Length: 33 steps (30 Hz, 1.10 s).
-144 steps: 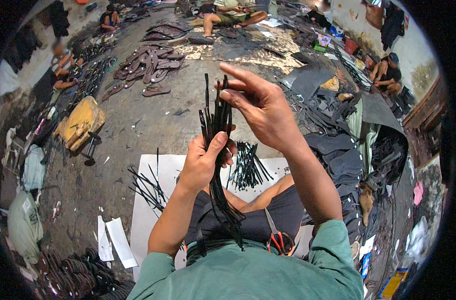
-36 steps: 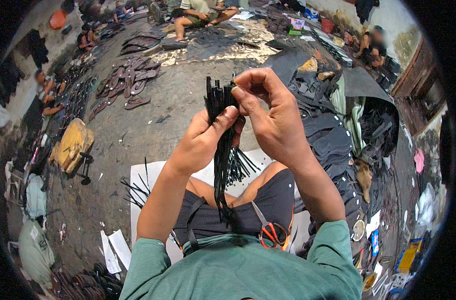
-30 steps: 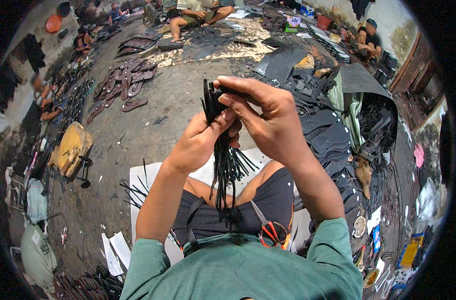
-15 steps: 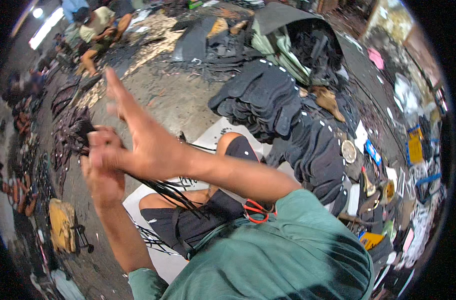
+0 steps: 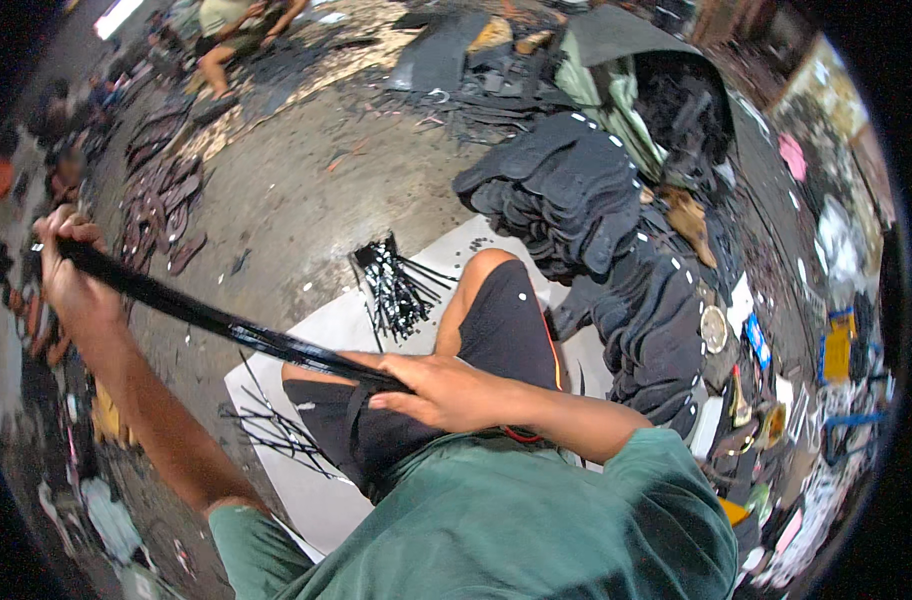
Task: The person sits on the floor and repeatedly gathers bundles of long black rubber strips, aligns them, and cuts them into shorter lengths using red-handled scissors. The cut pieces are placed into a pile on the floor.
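Note:
A bundle of long, glossy black strips (image 5: 226,328) stretches slantwise across the front of my body. My left hand (image 5: 78,262), raised at the far left, is closed around its upper end. Around the lower end, above my lap, is my right hand (image 5: 446,393), its thumb lying along the strips and its other fingers partly hidden. Past my knee, a heap of shorter black strips (image 5: 401,295) rests on a white sheet (image 5: 266,400). More thin black strips (image 5: 286,437) lie criss-crossed on the sheet's left part.
Stacks of black sole-shaped pieces (image 5: 546,190) stand at my right, beside a large open sack (image 5: 646,100). Dark looped pieces (image 5: 161,215) lie on the floor at the left. Another person (image 5: 231,40) sits at the far left. Tools and scraps (image 5: 766,410) clutter the right side.
My hands, close together at the left before, are now far apart. The left moved up and outward, the right came back toward my lap, and the strip bundle is now stretched between them.

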Each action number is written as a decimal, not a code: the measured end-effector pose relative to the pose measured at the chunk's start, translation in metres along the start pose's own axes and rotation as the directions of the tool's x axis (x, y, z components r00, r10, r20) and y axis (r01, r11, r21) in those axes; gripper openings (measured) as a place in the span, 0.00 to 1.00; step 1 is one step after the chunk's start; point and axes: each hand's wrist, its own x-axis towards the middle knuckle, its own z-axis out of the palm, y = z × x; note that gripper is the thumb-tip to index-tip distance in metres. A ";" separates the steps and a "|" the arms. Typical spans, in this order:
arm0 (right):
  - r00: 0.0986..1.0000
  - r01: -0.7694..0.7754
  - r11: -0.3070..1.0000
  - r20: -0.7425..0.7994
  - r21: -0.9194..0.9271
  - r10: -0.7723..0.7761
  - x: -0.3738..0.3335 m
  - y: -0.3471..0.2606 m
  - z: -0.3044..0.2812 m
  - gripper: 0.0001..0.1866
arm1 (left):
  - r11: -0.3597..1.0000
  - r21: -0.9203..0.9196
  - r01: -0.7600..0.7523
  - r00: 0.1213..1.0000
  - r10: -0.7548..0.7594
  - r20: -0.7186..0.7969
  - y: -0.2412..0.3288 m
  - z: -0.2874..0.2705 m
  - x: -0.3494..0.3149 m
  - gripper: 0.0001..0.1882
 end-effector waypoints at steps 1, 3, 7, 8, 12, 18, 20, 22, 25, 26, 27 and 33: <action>0.989 -0.123 0.992 0.082 -0.043 0.126 -0.003 -0.008 -0.008 0.30 | 0.997 -0.033 0.064 0.998 -0.063 0.013 0.004 -0.003 -0.006 0.11; 0.991 -0.082 0.991 0.092 -0.107 0.092 -0.007 -0.004 -0.013 0.31 | 0.989 -0.070 0.127 0.975 -0.112 0.190 0.022 -0.028 -0.005 0.11; 0.992 0.099 0.840 0.122 -0.533 -0.039 -0.010 0.005 -0.036 0.17 | 0.727 0.686 0.004 0.999 0.022 -0.028 -0.050 0.046 -0.067 0.13; 0.970 0.094 0.748 0.228 -0.658 0.079 -0.004 -0.008 -0.053 0.15 | 0.516 0.857 0.007 0.991 -0.116 0.062 -0.066 0.060 -0.088 0.12; 0.909 0.344 0.451 0.412 -0.823 0.059 0.026 -0.044 -0.081 0.12 | 0.194 0.977 -0.083 0.570 -0.795 0.206 -0.149 0.094 -0.174 0.38; 0.985 0.128 0.453 0.165 -0.882 0.043 0.041 -0.089 -0.104 0.22 | 0.463 0.733 0.498 0.637 -0.769 0.052 -0.178 0.071 -0.215 0.11; 0.912 0.087 0.635 -0.196 -0.768 -0.362 0.033 -0.076 -0.105 0.32 | 0.482 0.617 0.622 0.650 -0.757 -0.064 -0.172 0.056 -0.217 0.10; 0.760 0.098 0.742 -0.431 -0.664 -0.487 0.025 -0.042 -0.084 0.42 | 0.581 0.524 0.623 0.719 -0.689 -0.091 -0.181 0.047 -0.219 0.12; 0.952 0.014 1.000 -0.305 0.025 -0.006 0.020 0.018 0.011 0.40 | 0.649 0.353 0.674 0.724 -0.676 -0.138 -0.181 0.056 -0.211 0.13; 0.941 -0.058 0.993 -0.327 0.103 0.089 0.019 0.026 0.025 0.36 | 0.634 0.382 0.672 0.725 -0.668 -0.166 -0.182 0.053 -0.211 0.13; 0.921 -0.122 0.976 -0.345 0.183 0.180 0.019 0.029 0.038 0.31 | 0.619 0.411 0.670 0.727 -0.659 -0.192 -0.183 0.052 -0.213 0.13; 0.956 -0.200 0.978 -0.230 -0.052 0.183 0.012 0.030 0.023 0.20 | 0.654 0.355 0.668 0.739 -0.638 -0.217 -0.182 0.055 -0.216 0.12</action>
